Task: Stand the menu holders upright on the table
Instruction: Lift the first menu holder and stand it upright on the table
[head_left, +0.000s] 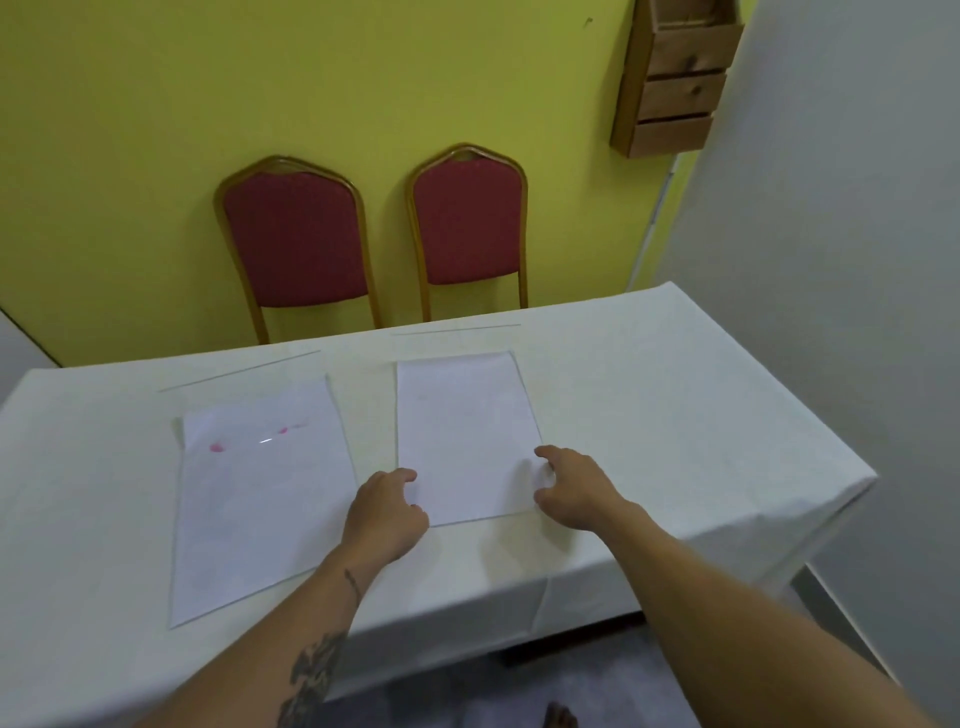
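My left hand (387, 512) and right hand (571, 488) curl loosely at the near corners of the right menu holder (467, 436), touching its edges but not yet gripping. I should pinch both edges evenly and tilt it up slowly. It lies flat, clear acrylic over white paper; the left menu holder (260, 493) lies flat just beside it.

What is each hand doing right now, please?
Left hand: open, fingers curled at the left edge of the right menu holder; grip cannot be confirmed.
Right hand: open, fingertips at the same holder's right edge.
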